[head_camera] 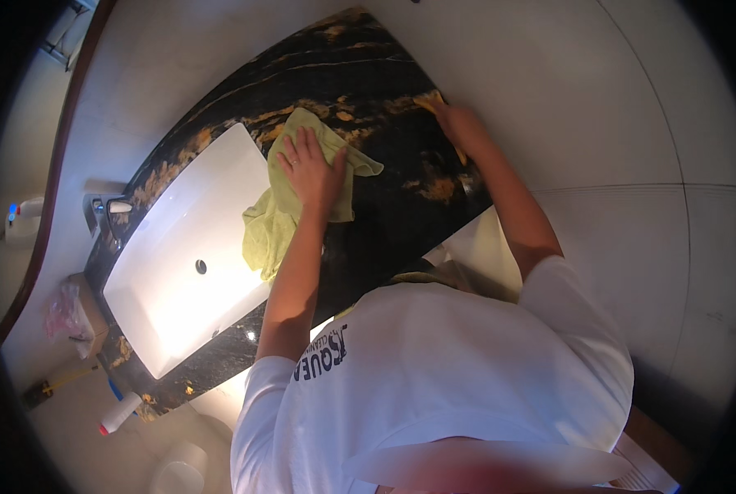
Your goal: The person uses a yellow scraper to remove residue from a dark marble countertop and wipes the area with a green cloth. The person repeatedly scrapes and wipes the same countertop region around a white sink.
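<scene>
My left hand [311,170] lies flat on a yellow-green cloth [269,231], fingers spread and a ring on one of them. The cloth is spread over the black stone countertop [380,210] with gold veining, and part of it droops over the rim into the white rectangular basin [182,222]. At the counter's right edge, by the wall, is my right hand [463,126]. Yellowish patches show beside its fingers; whether they are a held thing or the stone's pattern I cannot tell.
A metal faucet [105,210] stands behind the basin. To the left are a box with pink plastic [84,315] and a white bottle with a red cap [121,412]. Pale tiled wall [602,123] borders the counter's right side. A toilet [182,469] shows at lower left.
</scene>
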Demonstrator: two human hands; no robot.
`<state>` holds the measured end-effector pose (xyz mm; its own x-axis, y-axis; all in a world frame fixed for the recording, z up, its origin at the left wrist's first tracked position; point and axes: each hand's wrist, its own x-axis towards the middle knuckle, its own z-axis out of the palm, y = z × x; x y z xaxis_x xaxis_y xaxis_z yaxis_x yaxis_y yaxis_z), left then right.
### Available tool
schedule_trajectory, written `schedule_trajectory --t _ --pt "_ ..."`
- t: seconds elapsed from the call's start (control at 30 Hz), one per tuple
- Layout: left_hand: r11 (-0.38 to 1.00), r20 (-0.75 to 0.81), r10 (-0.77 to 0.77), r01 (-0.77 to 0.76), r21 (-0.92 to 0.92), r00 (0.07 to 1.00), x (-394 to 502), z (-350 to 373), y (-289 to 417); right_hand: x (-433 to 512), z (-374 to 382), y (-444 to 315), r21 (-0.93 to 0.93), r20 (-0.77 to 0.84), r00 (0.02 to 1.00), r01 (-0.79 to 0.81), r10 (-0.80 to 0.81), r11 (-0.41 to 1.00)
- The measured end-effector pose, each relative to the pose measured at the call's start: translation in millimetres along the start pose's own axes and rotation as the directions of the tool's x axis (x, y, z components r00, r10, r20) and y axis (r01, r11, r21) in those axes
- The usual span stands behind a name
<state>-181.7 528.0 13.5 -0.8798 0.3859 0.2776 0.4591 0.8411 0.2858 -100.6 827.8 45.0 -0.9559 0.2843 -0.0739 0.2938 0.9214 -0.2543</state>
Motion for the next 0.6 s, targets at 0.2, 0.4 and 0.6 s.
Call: schedule_trajectory --t 0.2,0.4,0.6 --pt "1.000 -0.029 0.020 -0.020 -0.002 0.999 2 5 -1 -115 -20 6 -0.074 0.119 0.980 -0.154 0.162 0.985" --pt "0.999 -0.054 0.039 -0.040 -0.008 0.998 0 7 -3 -74 -10 -2 -0.062 0.063 0.988 -0.135 0.139 0.989" --pt "0.999 -0.065 0.046 -0.046 0.002 0.997 1 7 -4 -108 -14 2 -0.078 0.137 0.972 -0.180 0.189 0.981"
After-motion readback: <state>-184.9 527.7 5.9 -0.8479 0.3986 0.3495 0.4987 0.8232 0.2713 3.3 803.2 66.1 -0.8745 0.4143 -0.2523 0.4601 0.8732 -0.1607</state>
